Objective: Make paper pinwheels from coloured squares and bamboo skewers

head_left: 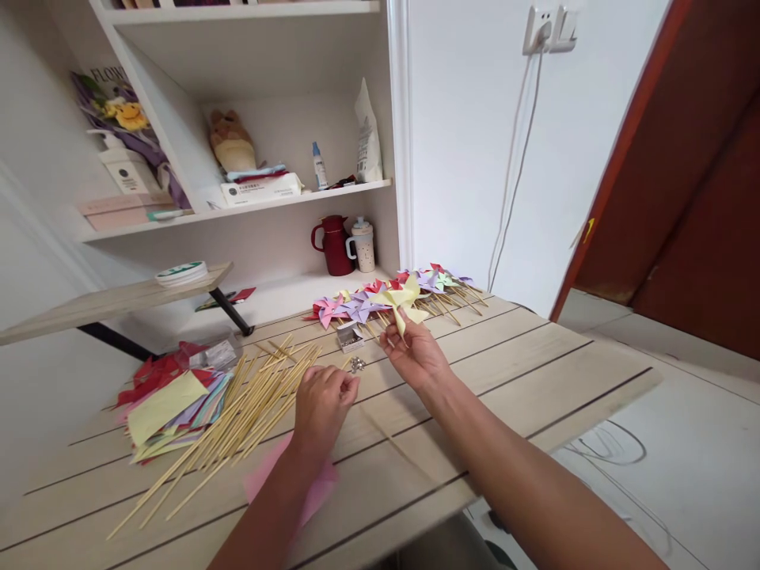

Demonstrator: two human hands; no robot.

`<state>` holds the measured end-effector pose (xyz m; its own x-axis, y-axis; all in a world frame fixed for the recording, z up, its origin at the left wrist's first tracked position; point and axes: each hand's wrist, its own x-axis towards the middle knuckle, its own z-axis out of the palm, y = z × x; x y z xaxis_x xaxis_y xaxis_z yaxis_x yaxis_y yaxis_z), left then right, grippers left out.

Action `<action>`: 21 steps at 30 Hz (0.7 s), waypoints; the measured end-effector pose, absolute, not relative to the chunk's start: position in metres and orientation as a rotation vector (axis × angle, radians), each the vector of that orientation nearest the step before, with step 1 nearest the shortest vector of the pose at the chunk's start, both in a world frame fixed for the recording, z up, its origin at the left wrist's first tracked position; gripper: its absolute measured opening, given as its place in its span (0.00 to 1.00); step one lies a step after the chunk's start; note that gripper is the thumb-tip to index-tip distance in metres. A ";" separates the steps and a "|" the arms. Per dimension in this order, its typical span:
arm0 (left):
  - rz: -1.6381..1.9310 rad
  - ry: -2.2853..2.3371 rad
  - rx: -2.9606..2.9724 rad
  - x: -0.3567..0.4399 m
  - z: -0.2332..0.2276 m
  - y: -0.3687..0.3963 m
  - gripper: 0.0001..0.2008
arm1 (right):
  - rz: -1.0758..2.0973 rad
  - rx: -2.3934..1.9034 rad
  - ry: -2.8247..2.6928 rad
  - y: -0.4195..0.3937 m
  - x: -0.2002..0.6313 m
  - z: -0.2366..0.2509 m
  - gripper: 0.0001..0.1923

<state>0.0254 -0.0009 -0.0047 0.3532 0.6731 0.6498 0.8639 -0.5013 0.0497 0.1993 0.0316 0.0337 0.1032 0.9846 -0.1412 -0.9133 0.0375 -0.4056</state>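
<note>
In my right hand (414, 348) is a yellow paper pinwheel (404, 298), pinched by the fingers above the table. My left hand (325, 400) is closed, its fingers curled together over the table near the ends of the bamboo sticks (249, 412). Whatever it may hold is hidden. Between the hands lies a small pile of metal pins (357, 364), with a little open box (350, 338) just behind it. A pink paper sheet (321, 491) lies partly under my left forearm. A blurred thin stick (392, 439) shows between my forearms.
Finished pinwheels (356, 306) on sticks lie in a row along the table's back. Coloured paper sheets (166, 408) are stacked at the left, beside a clear plastic box (219, 354). A red jug (336, 245) and a cup (363, 244) stand below the shelf (249, 202).
</note>
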 end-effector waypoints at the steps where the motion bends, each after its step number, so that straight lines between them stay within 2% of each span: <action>1: -0.937 -1.353 -2.294 0.026 -0.004 -0.001 0.13 | 1.479 -0.461 -0.193 0.031 0.195 0.032 0.08; 7: -0.947 -1.261 -2.302 0.033 -0.003 -0.003 0.13 | 1.489 -0.526 -0.191 0.028 0.175 0.022 0.13; 13: -1.190 -1.120 -2.211 0.024 0.003 -0.004 0.06 | 1.472 -0.513 -0.185 0.030 0.188 0.029 0.08; 21: -1.381 -1.112 -2.080 0.007 0.009 -0.007 0.05 | 1.467 -0.462 -0.190 0.029 0.193 0.031 0.04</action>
<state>0.0072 -0.0072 0.0093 0.1930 0.3928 0.8992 0.7945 -0.6002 0.0917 0.1928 0.0292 0.0310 0.1085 0.9822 -0.1535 -0.9104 0.0362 -0.4121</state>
